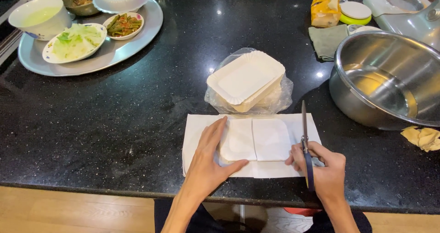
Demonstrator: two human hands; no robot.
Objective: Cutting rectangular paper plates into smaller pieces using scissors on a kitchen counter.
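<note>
A white paper tray cut into two halves [255, 139] lies on a white sheet of paper [195, 128] at the counter's front edge. My left hand [207, 162] rests flat on the sheet, fingers against the left half. My right hand [324, 168] grips a pair of scissors [304, 127], blades closed and pointing away from me, just right of the right half. Behind the sheet, a stack of white paper trays [245, 78] sits upside down in a clear plastic bag.
A large steel bowl [362, 105] stands at the right, a crumpled yellow scrap [424, 138] beside it. A round metal tray [98, 59] with dishes of food sits at the far left. A grey cloth [327, 40] and a yellow packet [323, 10] lie at the back.
</note>
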